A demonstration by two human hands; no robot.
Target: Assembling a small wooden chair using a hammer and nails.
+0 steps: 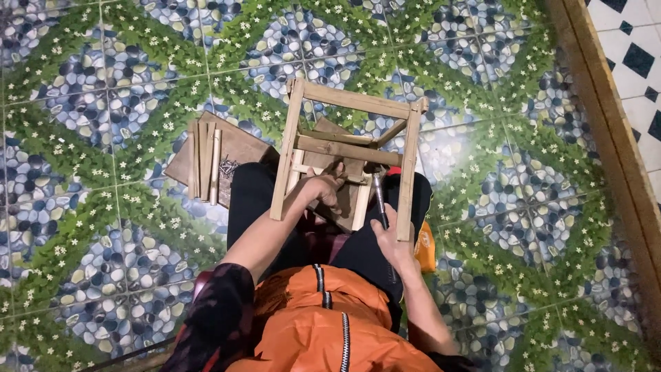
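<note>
A small wooden stool frame [348,100] rests tilted on my lap, its legs pointing away from me. My left hand [323,187] reaches inside the frame and presses on a lower crossbar. My right hand [389,241] grips the handle of a hammer [379,193], whose head sits near the inner rail beside the right leg. I wear black trousers and an orange zipped jacket.
A brown wooden board [237,148] lies on the patterned pebble-and-leaf tile floor to the left, with several loose wooden slats [204,160] and some small nails on it. A wooden beam [606,131] runs along the right, beyond it black-and-white tiles. An orange object [425,248] lies by my right knee.
</note>
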